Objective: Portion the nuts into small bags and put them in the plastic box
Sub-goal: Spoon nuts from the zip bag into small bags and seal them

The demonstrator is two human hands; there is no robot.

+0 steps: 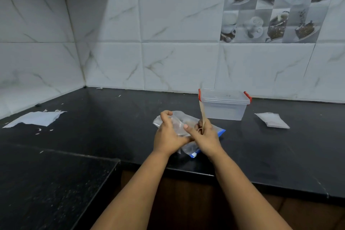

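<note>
Left hand (168, 134) pinches small clear bag (179, 123) at mouth, fingers curled round film. Right hand (205, 136) grips wooden spoon (202, 110) — handle upright, bowl end hidden inside bag. Big zip bag of nuts (190, 147) flat on black bench (112, 117) beneath both hands. Plastic box (225, 104) just behind — lid on, red clips. Spare bags (272, 120) well right.

Black stone countertop (93, 127) bearing a clear plastic box (225, 105) with red latches, a blue-edged zip bag (209, 136), small bags (272, 120) stacked at right, torn paper (37, 118) at left.
</note>
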